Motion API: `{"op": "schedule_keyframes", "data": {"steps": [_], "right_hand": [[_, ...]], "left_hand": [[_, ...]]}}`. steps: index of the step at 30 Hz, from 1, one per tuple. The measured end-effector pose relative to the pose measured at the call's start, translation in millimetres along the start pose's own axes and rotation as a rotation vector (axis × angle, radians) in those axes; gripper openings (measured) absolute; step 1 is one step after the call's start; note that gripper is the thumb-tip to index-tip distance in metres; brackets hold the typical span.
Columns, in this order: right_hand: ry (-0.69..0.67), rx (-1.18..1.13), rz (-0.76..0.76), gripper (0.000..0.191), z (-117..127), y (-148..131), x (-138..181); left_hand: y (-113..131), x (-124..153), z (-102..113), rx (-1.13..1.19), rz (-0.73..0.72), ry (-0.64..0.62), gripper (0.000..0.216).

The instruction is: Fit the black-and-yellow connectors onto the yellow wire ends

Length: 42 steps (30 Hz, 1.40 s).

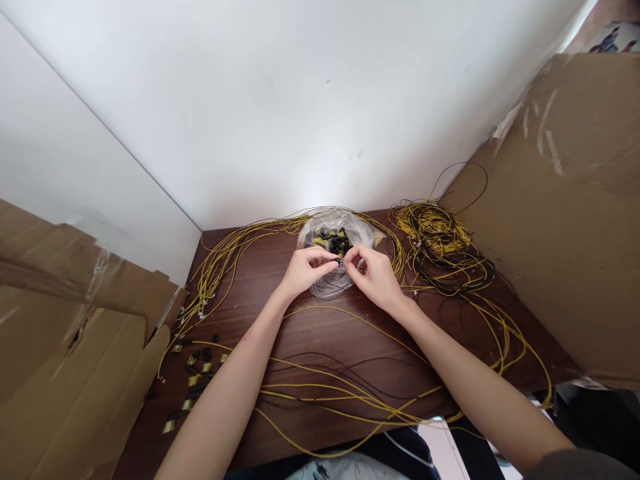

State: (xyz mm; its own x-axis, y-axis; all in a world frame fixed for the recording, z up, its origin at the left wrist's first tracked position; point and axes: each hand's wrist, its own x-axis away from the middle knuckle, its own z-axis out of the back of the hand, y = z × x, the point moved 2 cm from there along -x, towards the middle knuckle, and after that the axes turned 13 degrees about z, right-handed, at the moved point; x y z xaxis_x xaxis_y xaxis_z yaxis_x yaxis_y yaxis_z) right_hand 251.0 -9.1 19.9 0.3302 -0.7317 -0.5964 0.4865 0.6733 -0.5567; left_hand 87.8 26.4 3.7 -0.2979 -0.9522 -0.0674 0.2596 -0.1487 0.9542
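Note:
Over a clear plastic bag (323, 283), my left hand (307, 270) pinches a small black piece (337, 261) between thumb and fingertips. My right hand (373, 270) faces it, thumb and forefinger pressed together close to that piece. Whatever sits in the right pinch is too small to make out. Inside the bag lie several small black and yellow parts (335, 240). A thin dark wire curves beneath the hands, and its ends cannot be traced.
Tangled yellow and black wires (435, 233) are heaped at the back right. Loose yellow wires (330, 387) cross the brown table (260, 280). Small black parts with yellow tags (193, 381) lie at the left. Cardboard (560, 220) stands on both sides, a white wall behind.

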Motion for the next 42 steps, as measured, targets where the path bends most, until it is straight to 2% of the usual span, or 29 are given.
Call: {"op": "schedule_keyframes", "data": {"steps": [5, 14, 19, 30, 42], "right_hand": [[-0.003, -0.005, 0.0, 0.007, -0.7, -1.0, 0.4], [0.021, 0.091, -0.028, 0.02, 6.6, 5.7, -1.5], [0.036, 0.068, -0.029, 0.016, 6.9, 7.2, -1.4], [0.008, 0.001, 0.081, 0.01, 2.7, 0.6, -1.0], [0.016, 0.024, 0.032, 0.01, 0.3, -2.9, -0.2]], "left_hand": [[-0.5, -0.1, -0.6, -0.019, -0.007, -0.012, 0.022], [-2.2, -1.1, 0.0, 0.039, 0.024, 0.021, 0.022], [-1.6, -0.9, 0.2, 0.048, 0.023, 0.024, 0.022], [-0.2, -0.7, 0.2, 0.044, -0.004, 0.01, 0.022], [-1.6, -0.8, -0.6, 0.017, -0.01, 0.011, 0.023]]}}
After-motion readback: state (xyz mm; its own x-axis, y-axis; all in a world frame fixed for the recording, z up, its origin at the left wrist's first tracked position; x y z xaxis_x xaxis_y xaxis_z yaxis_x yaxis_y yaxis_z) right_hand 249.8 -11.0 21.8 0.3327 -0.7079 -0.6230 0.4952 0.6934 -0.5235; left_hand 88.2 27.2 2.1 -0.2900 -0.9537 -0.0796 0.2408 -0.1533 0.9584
